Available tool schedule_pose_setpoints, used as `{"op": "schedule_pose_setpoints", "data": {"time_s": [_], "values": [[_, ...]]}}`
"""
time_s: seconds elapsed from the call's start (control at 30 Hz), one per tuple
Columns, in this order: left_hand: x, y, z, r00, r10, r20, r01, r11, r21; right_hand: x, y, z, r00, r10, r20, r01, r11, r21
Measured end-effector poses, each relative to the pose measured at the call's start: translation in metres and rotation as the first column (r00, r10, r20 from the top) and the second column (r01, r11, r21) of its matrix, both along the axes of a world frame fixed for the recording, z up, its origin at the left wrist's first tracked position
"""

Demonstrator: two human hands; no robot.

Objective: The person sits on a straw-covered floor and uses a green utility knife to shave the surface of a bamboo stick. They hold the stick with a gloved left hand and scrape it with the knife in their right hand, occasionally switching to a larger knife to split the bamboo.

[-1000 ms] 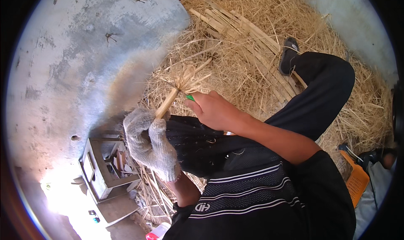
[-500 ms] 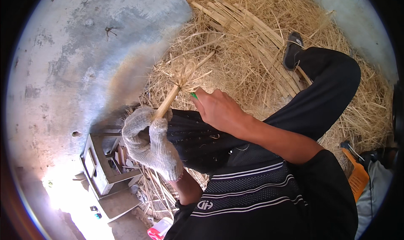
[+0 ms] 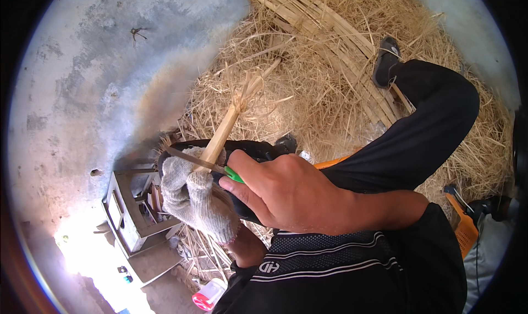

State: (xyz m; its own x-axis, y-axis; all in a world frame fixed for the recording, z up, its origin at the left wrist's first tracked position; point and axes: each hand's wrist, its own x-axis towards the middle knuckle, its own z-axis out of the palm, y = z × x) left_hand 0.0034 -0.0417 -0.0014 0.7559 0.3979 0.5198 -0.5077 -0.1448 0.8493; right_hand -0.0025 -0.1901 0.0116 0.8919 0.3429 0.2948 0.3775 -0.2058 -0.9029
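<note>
My left hand, in a pale knitted glove, is closed around the lower end of a bamboo strip. The strip slants up and away, with thin curled shavings bunched partway along it. My right hand, bare, grips a knife by its green handle. The narrow blade lies across the strip just above the gloved fingers, its tip pointing left. Part of the handle is hidden inside my right fist.
Several split bamboo strips lie on a thick layer of shavings. A wooden frame box stands beside the wall at left. A red-and-white container sits near my left elbow. An orange plastic piece is at right.
My right hand has drawn the knife back down the strip toward my gloved hand, so the blade now shows. The curled shavings stay bunched farther up. My left hand has hardly moved.
</note>
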Motion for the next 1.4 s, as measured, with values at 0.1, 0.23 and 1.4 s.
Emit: {"op": "schedule_pose_setpoints", "data": {"time_s": [0.1,0.23,1.4], "values": [[0.011,0.005,-0.011,0.992,-0.068,0.108,0.063,0.997,0.047,0.015,0.0,-0.031,0.997,-0.075,0.01,0.076,0.976,-0.202],[0.01,-0.011,-0.003,0.989,-0.108,0.1,0.103,0.993,0.056,0.04,-0.004,-0.087,0.975,-0.223,0.011,0.212,0.912,-0.351],[0.01,0.001,0.016,0.999,0.01,0.038,-0.013,0.998,0.062,0.017,0.003,-0.007,1.0,-0.008,-0.016,0.009,0.998,0.065]]}}
